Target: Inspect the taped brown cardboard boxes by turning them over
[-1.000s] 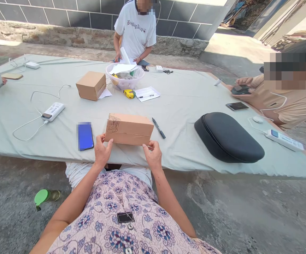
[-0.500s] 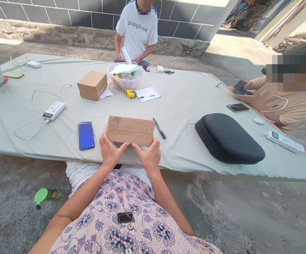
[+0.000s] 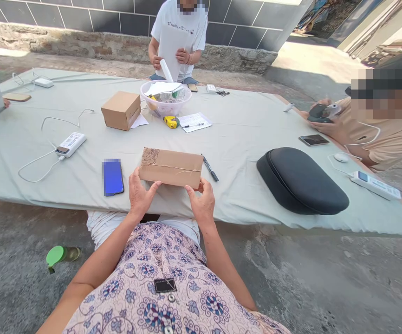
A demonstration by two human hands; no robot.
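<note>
A brown cardboard box point(image 3: 171, 168) with dark scribbled lines at its far left corner is between my two hands at the near side of the table. My left hand point(image 3: 141, 192) grips its left end, thumb along the near face. At the right end, my right hand point(image 3: 201, 198) holds it the same way, with some fingers hidden behind the box. A dark marker pen point(image 3: 210, 168) lies just right of the box. To the left is a phone point(image 3: 113, 177) with a blue screen.
A black cushioned case point(image 3: 301, 181) sits at right. Farther back stand another cardboard box point(image 3: 120, 110), a basin point(image 3: 166, 104) of items, a yellow tape measure point(image 3: 171, 122) and a paper point(image 3: 196, 122). A white power bank point(image 3: 71, 144) trails cables at left. Two people sit around the table point(image 3: 236, 125).
The cardboard box has shifted slightly away from me, and my thumbs have spread farther apart. Across the table, a person now holds up a white sheet.
</note>
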